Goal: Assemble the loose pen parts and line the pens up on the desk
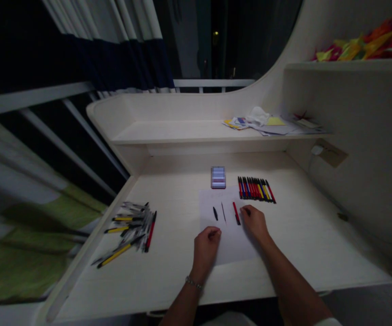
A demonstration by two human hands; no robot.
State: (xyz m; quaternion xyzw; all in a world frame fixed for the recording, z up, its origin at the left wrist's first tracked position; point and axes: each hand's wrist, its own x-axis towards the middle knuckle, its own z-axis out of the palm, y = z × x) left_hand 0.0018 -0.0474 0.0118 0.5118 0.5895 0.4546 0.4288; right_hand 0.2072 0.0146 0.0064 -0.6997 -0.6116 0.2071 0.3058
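Note:
On a white sheet of paper (231,244) lie three separate pieces: a short black pen cap (215,213), a thin dark ink refill (223,213) and a red pen barrel (236,213) with a black end. My right hand (254,222) rests just right of the red barrel, its fingers curled in and nothing visible in them. Below the black cap, at the paper's left edge, my left hand (207,246) is closed, thumb against the curled fingers, also with nothing seen in it. A row of assembled pens (256,189), red, blue, yellow and black, lies behind the right hand.
A loose heap of clear, yellow and black pen parts (131,231) lies at the left, a red pen (151,232) beside it. A phone (218,177) lies behind the paper. Papers (277,127) sit on the raised shelf. A plugged-in charger (317,150) is on the right wall.

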